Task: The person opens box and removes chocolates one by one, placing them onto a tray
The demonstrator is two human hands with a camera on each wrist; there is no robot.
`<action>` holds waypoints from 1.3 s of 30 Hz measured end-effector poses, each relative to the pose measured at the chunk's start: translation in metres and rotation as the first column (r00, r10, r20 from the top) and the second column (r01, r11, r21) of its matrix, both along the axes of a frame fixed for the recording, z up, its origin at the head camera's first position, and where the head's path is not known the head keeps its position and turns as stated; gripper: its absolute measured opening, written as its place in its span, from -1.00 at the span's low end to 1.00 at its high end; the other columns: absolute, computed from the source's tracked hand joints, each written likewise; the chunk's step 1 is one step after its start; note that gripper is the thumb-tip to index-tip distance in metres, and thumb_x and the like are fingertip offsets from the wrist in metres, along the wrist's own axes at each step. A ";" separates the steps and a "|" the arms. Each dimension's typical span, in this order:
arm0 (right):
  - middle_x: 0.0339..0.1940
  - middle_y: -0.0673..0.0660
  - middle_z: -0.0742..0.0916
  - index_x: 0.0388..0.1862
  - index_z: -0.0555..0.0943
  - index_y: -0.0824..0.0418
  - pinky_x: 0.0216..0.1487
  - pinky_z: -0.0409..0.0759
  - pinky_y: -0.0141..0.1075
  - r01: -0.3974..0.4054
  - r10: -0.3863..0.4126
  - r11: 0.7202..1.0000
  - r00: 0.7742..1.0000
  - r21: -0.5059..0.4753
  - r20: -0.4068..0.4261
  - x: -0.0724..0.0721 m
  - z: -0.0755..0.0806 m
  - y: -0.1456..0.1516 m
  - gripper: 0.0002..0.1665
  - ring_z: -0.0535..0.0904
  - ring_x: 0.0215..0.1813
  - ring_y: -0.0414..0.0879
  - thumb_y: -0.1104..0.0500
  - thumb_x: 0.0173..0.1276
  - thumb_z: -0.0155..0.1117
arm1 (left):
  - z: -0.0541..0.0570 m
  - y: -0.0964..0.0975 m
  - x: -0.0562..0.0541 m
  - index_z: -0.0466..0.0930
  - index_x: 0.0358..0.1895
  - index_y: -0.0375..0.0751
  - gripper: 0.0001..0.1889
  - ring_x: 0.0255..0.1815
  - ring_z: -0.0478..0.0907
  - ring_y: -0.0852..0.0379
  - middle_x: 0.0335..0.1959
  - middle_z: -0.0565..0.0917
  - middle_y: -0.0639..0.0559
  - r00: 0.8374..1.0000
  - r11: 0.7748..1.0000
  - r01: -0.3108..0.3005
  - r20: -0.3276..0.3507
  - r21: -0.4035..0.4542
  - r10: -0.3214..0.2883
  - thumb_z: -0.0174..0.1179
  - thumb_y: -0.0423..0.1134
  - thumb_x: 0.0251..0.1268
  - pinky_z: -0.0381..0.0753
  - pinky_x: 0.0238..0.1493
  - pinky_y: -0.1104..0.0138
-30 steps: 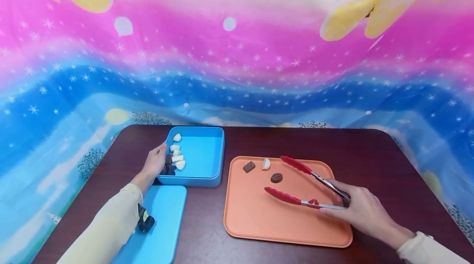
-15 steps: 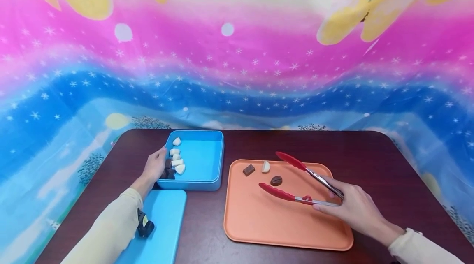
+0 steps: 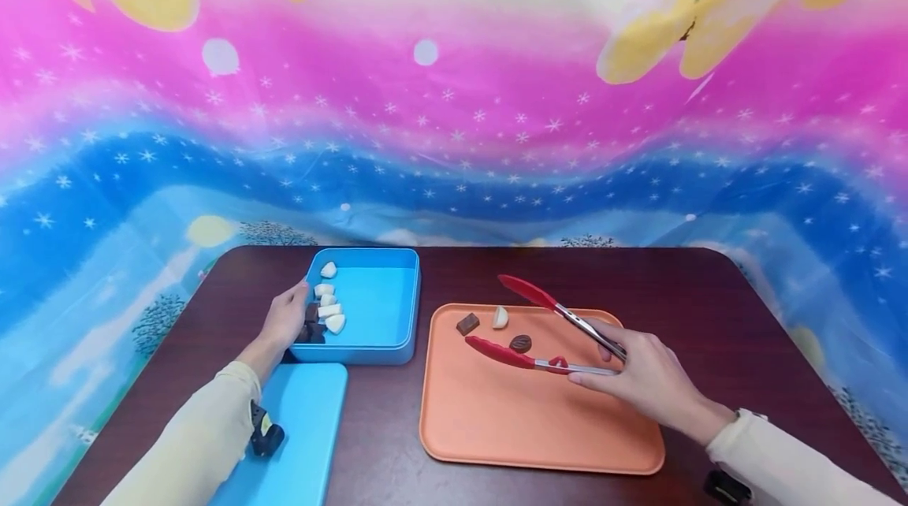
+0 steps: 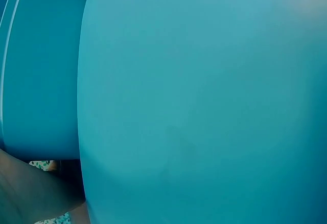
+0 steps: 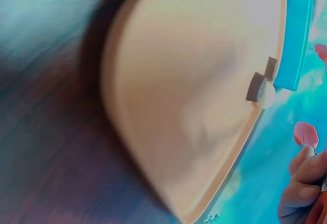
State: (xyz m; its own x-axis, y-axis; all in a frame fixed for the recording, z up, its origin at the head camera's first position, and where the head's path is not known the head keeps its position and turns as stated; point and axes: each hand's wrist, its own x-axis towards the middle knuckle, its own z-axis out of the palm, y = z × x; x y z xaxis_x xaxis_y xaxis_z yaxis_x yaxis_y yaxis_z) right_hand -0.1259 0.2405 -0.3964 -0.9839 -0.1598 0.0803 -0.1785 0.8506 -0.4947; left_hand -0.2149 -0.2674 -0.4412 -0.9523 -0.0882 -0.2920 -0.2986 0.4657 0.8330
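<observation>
My right hand grips a pair of tongs with red tips, its arms spread apart. The tips hang over the back of the orange tray, with nothing between them. Below them lie an oval brown chocolate, a white chocolate and a rectangular brown chocolate. My left hand holds the left side of the blue box; its fingertips are partly hidden. Inside the box, several white chocolates and dark chocolates line the left wall.
A blue lid lies in front of the box, under the left forearm. The dark wooden table shows between lid and tray. A patterned cloth hangs behind the table's back edge.
My right hand has moved left with the spread tongs, bringing the lower tip near the oval and rectangular chocolates. My left hand stays at the box, and the chocolates keep their places.
</observation>
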 end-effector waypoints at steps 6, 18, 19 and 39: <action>-0.55 -0.12 0.49 0.01 0.64 -0.02 -0.60 0.23 -0.40 -0.046 0.045 0.999 0.998 -0.025 -0.033 -0.002 -0.004 -0.013 -0.27 0.24 -0.61 -0.31 -0.42 0.00 0.53 | -0.002 0.000 0.001 -0.15 0.66 -0.10 -0.33 0.64 0.02 -0.30 0.66 0.02 -0.27 1.000 1.000 -0.001 -0.009 0.020 0.001 -0.54 0.14 0.68 0.14 0.57 -0.23; -0.52 -0.14 0.53 0.07 0.65 -0.16 -0.58 0.20 -0.44 -0.113 0.108 0.992 0.991 -0.059 -0.077 -0.013 -0.008 -0.035 -0.28 0.23 -0.58 -0.32 -0.44 -0.02 0.53 | 0.000 -0.004 0.005 -0.19 0.66 -0.11 -0.33 0.18 0.53 -0.22 0.40 0.43 -0.39 0.999 1.000 0.021 -0.030 -0.006 -0.021 -0.55 0.15 0.67 0.52 0.22 -0.05; -0.53 -0.14 0.53 0.05 0.65 -0.17 -0.58 0.20 -0.44 -0.121 0.115 0.990 0.990 -0.070 -0.086 -0.013 -0.009 -0.037 -0.31 0.24 -0.57 -0.33 -0.42 -0.02 0.54 | -0.001 -0.004 0.006 -0.19 0.66 -0.12 -0.32 0.15 0.53 -0.20 0.36 0.45 -0.40 0.999 1.000 0.022 -0.032 -0.010 -0.022 -0.55 0.15 0.68 0.53 0.20 -0.03; -0.50 -0.12 0.57 0.38 0.54 -0.11 -0.61 0.25 -0.39 -0.131 0.133 0.988 0.991 -0.080 0.021 -0.028 0.004 -0.072 -0.02 0.31 -0.60 -0.26 -0.46 -0.01 0.51 | -0.004 -0.003 0.002 -0.24 0.66 -0.08 -0.31 0.51 0.23 -0.38 0.58 0.16 -0.39 0.999 1.000 0.021 -0.027 0.011 -0.021 -0.56 0.20 0.66 0.39 0.39 -0.17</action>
